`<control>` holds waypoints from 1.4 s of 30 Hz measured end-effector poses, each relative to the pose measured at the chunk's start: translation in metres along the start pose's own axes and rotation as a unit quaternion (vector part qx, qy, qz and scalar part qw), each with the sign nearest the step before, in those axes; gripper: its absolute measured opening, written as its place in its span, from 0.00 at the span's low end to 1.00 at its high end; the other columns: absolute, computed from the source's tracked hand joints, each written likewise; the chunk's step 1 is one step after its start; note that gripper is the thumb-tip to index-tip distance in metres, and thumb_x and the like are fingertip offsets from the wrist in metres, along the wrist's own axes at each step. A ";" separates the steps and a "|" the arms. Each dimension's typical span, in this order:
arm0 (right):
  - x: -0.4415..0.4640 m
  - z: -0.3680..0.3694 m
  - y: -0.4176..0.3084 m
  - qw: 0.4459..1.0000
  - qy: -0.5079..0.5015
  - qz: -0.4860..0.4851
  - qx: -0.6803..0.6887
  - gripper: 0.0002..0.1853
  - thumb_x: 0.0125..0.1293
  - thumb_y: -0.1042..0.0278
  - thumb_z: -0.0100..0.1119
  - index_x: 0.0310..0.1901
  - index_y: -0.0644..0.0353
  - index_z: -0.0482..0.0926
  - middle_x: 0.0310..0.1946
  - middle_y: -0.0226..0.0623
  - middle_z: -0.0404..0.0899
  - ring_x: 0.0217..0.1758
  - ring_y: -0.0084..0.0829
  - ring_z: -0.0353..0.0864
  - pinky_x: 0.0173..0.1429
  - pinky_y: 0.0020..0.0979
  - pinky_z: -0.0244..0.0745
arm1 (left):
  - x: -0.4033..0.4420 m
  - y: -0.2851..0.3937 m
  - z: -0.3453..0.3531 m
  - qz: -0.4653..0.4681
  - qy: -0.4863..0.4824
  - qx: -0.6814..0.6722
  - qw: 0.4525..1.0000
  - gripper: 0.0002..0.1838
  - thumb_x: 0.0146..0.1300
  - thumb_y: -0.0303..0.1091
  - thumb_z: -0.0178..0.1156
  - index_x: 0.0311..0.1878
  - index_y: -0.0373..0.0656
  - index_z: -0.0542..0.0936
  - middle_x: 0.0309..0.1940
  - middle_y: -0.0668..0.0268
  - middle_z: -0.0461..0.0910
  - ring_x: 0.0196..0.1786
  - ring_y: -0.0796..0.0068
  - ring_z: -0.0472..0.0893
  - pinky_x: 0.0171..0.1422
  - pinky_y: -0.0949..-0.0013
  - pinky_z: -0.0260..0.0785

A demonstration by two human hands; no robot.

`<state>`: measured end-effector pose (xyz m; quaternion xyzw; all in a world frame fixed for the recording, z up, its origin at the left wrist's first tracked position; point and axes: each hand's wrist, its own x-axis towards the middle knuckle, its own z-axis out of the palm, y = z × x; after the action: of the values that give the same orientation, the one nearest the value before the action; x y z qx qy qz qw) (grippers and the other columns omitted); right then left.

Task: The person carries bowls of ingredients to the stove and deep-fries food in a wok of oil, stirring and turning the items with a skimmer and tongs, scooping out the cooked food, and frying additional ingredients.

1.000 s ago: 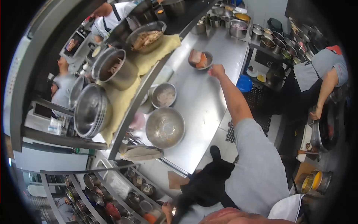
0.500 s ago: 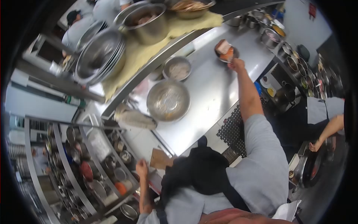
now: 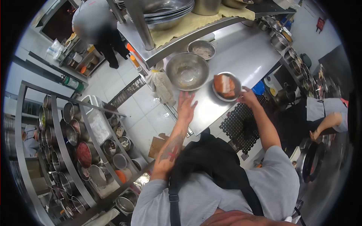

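My right hand (image 3: pixel 247 97) grips the rim of a small metal bowl (image 3: pixel 216 95) at the right edge of the steel counter. Inside lie orange-and-white chunks (image 3: pixel 225 86) that look like meat or fish; I cannot tell which. My left hand (image 3: pixel 186 105) is open, fingers spread, at the near rim of a large metal mixing bowl (image 3: pixel 187 71). Whether it touches that rim is hard to see. The mixing bowl has only a wet, brownish residue in it. Just behind stands another metal bowl (image 3: pixel 201 49) with something pale inside.
A cloth (image 3: pixel 160 84) hangs at the counter's left end. Stacked metal bowls (image 3: pixel 166 17) stand on the raised shelf. At left, a rack (image 3: pixel 56 128) holds several pans of food. One person (image 3: pixel 96 22) stands at the back; another person's arm (image 3: pixel 328 124) is at right.
My right hand has brought the small bowl from the far part of the counter toward me. My left hand has risen from beside my body to the mixing bowl. The camera view has shifted.
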<state>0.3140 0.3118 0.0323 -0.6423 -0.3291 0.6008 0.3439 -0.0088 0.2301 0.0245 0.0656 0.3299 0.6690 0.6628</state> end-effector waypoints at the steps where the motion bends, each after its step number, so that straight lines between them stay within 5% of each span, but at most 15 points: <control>1: -0.021 0.017 0.005 1.000 -0.004 -0.001 -0.014 0.33 0.54 0.80 0.56 0.64 0.67 0.58 0.32 0.48 0.78 0.25 0.34 0.81 0.30 0.30 0.83 | 0.003 0.000 -0.015 0.035 -0.003 0.021 0.999 0.19 0.69 0.36 0.47 0.62 0.47 0.67 0.56 0.65 0.72 0.57 0.68 0.71 0.61 0.61 0.61; 2: -0.036 0.034 0.007 1.000 -0.008 -0.002 -0.027 0.33 0.54 0.79 0.56 0.63 0.68 0.59 0.33 0.49 0.79 0.25 0.33 0.82 0.29 0.30 0.83 | 0.002 0.003 -0.025 0.032 -0.011 0.024 0.999 0.19 0.69 0.36 0.47 0.62 0.47 0.67 0.56 0.65 0.72 0.57 0.68 0.71 0.61 0.61 0.61; 4: -0.048 0.058 0.015 0.997 -0.052 0.005 -0.048 0.32 0.53 0.78 0.58 0.62 0.68 0.61 0.31 0.47 0.79 0.24 0.33 0.82 0.28 0.29 0.82 | -0.005 0.010 -0.047 -0.055 0.029 0.356 0.932 0.18 0.70 0.34 0.45 0.61 0.46 0.68 0.52 0.66 0.74 0.52 0.70 0.74 0.52 0.66 0.67; 8: -0.044 0.098 0.013 0.971 -0.106 -0.063 -0.204 0.25 0.58 0.75 0.54 0.59 0.67 0.68 0.27 0.44 0.78 0.21 0.31 0.80 0.27 0.29 0.81 | -0.033 0.021 -0.068 -0.140 -0.035 0.283 0.948 0.18 0.70 0.34 0.43 0.58 0.35 0.68 0.50 0.60 0.74 0.46 0.69 0.77 0.47 0.70 0.70; 12: 0.004 0.108 -0.018 0.962 -0.213 -0.010 -0.169 0.23 0.59 0.72 0.57 0.56 0.67 0.70 0.29 0.41 0.79 0.23 0.29 0.80 0.28 0.28 0.80 | -0.052 0.023 -0.073 -0.108 0.028 0.212 0.971 0.19 0.69 0.35 0.44 0.58 0.33 0.66 0.51 0.56 0.72 0.48 0.61 0.77 0.51 0.64 0.70; 16: 0.093 0.126 -0.068 0.977 -0.110 -0.107 -0.145 0.14 0.63 0.67 0.54 0.46 0.69 0.73 0.31 0.41 0.78 0.26 0.31 0.81 0.28 0.29 0.80 | -0.059 0.020 -0.084 -0.114 0.075 0.157 0.978 0.21 0.68 0.40 0.47 0.58 0.35 0.66 0.51 0.56 0.72 0.52 0.57 0.75 0.54 0.61 0.69; 18: 0.133 0.140 -0.083 0.998 -0.058 -0.021 0.009 0.12 0.64 0.67 0.53 0.42 0.69 0.72 0.29 0.41 0.77 0.27 0.32 0.81 0.29 0.30 0.81 | -0.065 0.017 -0.086 -0.099 0.078 0.142 0.982 0.21 0.67 0.40 0.47 0.57 0.36 0.67 0.50 0.57 0.73 0.51 0.58 0.76 0.53 0.61 0.70; 23: 0.179 0.158 -0.090 0.991 -0.037 0.000 0.125 0.11 0.64 0.68 0.52 0.40 0.69 0.72 0.30 0.42 0.76 0.29 0.33 0.81 0.31 0.31 0.81 | -0.074 0.011 -0.079 -0.089 0.118 0.105 0.983 0.20 0.67 0.40 0.48 0.56 0.36 0.69 0.48 0.57 0.74 0.49 0.60 0.77 0.51 0.62 0.71; 29: 0.141 0.093 -0.052 0.996 -0.037 -0.074 0.032 0.15 0.63 0.67 0.54 0.43 0.73 0.72 0.30 0.43 0.77 0.27 0.31 0.79 0.33 0.31 0.82 | -0.069 0.016 -0.083 -0.079 0.131 0.103 0.983 0.20 0.67 0.41 0.47 0.55 0.36 0.70 0.46 0.56 0.75 0.47 0.61 0.78 0.50 0.63 0.72; 33: 0.079 0.052 -0.019 0.998 -0.007 -0.064 -0.023 0.17 0.63 0.67 0.54 0.45 0.76 0.72 0.32 0.45 0.77 0.29 0.30 0.79 0.33 0.30 0.82 | -0.054 0.028 -0.091 -0.120 0.078 0.117 0.983 0.26 0.67 0.43 0.48 0.61 0.34 0.63 0.57 0.49 0.66 0.58 0.54 0.70 0.62 0.58 0.63; 36: 0.030 0.050 0.005 0.999 -0.030 -0.029 0.019 0.17 0.64 0.68 0.54 0.47 0.77 0.71 0.37 0.48 0.77 0.34 0.33 0.81 0.39 0.31 0.82 | -0.047 0.031 -0.099 -0.164 0.058 0.106 0.979 0.26 0.67 0.43 0.49 0.61 0.35 0.63 0.59 0.49 0.64 0.60 0.54 0.68 0.63 0.57 0.62; 38: -0.007 0.058 0.018 0.968 -0.070 0.023 0.240 0.15 0.66 0.69 0.53 0.46 0.74 0.71 0.38 0.45 0.77 0.38 0.35 0.82 0.42 0.33 0.82 | -0.045 0.035 -0.101 -0.179 0.046 0.115 0.976 0.25 0.67 0.43 0.49 0.60 0.35 0.62 0.60 0.49 0.63 0.60 0.53 0.68 0.63 0.56 0.62; 40: -0.042 0.057 0.041 0.968 -0.068 0.020 0.240 0.16 0.66 0.67 0.53 0.49 0.71 0.71 0.43 0.45 0.77 0.42 0.36 0.81 0.47 0.35 0.80 | -0.049 0.040 -0.099 -0.205 0.005 0.093 0.974 0.25 0.66 0.42 0.50 0.60 0.36 0.62 0.61 0.50 0.62 0.61 0.53 0.68 0.63 0.56 0.63; 41: -0.060 0.055 0.053 0.982 -0.039 -0.005 0.183 0.16 0.67 0.66 0.53 0.49 0.69 0.71 0.43 0.44 0.77 0.41 0.35 0.81 0.45 0.34 0.80 | -0.047 0.039 -0.106 -0.217 -0.003 0.103 0.971 0.19 0.66 0.42 0.50 0.54 0.39 0.69 0.50 0.52 0.73 0.51 0.58 0.76 0.53 0.60 0.71; 42: -0.079 0.055 0.068 0.991 -0.008 -0.029 0.127 0.15 0.67 0.65 0.52 0.49 0.67 0.72 0.43 0.43 0.78 0.40 0.35 0.82 0.43 0.33 0.80 | -0.046 0.043 -0.114 -0.225 -0.011 0.109 0.968 0.19 0.66 0.42 0.50 0.54 0.39 0.69 0.50 0.52 0.73 0.51 0.58 0.76 0.53 0.60 0.71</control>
<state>0.2551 0.2112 0.0158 -0.5791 -0.2709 0.6325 0.4372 -0.0996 0.1508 -0.0254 0.0684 0.3996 0.4617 0.7890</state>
